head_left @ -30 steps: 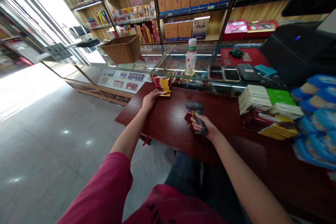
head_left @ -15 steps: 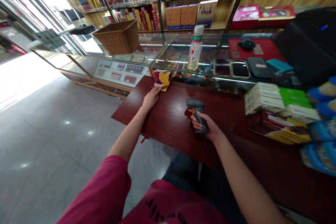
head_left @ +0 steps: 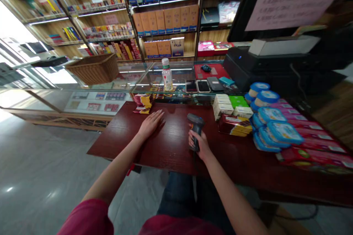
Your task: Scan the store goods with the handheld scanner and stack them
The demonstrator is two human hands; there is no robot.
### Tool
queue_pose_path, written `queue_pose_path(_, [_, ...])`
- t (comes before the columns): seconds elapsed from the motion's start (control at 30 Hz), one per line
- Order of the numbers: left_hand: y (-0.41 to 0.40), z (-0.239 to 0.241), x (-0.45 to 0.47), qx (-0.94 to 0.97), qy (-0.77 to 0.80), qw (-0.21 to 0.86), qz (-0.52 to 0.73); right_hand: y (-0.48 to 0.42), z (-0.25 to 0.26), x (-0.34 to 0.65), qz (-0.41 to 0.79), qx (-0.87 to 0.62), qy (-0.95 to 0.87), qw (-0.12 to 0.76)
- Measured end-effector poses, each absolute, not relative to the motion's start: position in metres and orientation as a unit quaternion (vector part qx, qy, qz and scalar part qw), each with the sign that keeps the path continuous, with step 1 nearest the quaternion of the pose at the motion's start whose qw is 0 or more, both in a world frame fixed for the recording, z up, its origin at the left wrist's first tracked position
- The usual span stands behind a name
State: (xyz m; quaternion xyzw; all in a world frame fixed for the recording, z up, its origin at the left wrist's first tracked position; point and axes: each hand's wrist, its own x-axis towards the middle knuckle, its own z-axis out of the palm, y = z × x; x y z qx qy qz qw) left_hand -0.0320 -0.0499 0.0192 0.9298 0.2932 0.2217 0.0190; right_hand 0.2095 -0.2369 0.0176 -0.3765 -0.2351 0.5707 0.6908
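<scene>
My right hand [head_left: 199, 144] is closed round the grip of a grey barcode scanner [head_left: 195, 122], held upright over the dark red wooden table [head_left: 171, 147]. My left hand [head_left: 150, 123] lies flat on the table with its fingers stretched out, holding nothing. A stack of red and yellow packets [head_left: 142, 102] stands just beyond its fingertips, at the table's far left corner, apart from the hand.
Right of the scanner lie white and green boxes [head_left: 230, 104], a red and yellow packet pile [head_left: 234, 125] and several blue-lidded tubs [head_left: 271, 126]. A glass counter [head_left: 154, 80] behind carries a bottle [head_left: 167, 74], phones [head_left: 204, 85] and a wicker basket [head_left: 93, 69]. Stocked shelves [head_left: 162, 14] line the back wall.
My left hand has drawn back from the packet stack and now rests flat on the table. The view has swung right, showing more of the table's goods. My right hand still holds the scanner.
</scene>
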Motion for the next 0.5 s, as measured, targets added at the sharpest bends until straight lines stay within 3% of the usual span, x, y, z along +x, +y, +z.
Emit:
queue_pose_path(0.17, [-0.104, 0.007, 0.084, 0.963, 0.151, 0.008, 0.225, -0.292, 0.020, 0.249, 0.456, -0.425, -0.204, 0.755])
queue_pose_path(0.3, [-0.147, 0.010, 0.173, 0.972, 0.066, 0.000, 0.226, -0.336, 0.021, 0.269, 0.416, -0.462, -0.213, 0.753])
queue_pose_path(0.5, [-0.180, 0.018, 0.253, 0.956, 0.065, 0.085, 0.273, -0.374, 0.017, 0.281, 0.411, -0.474, -0.231, 0.744])
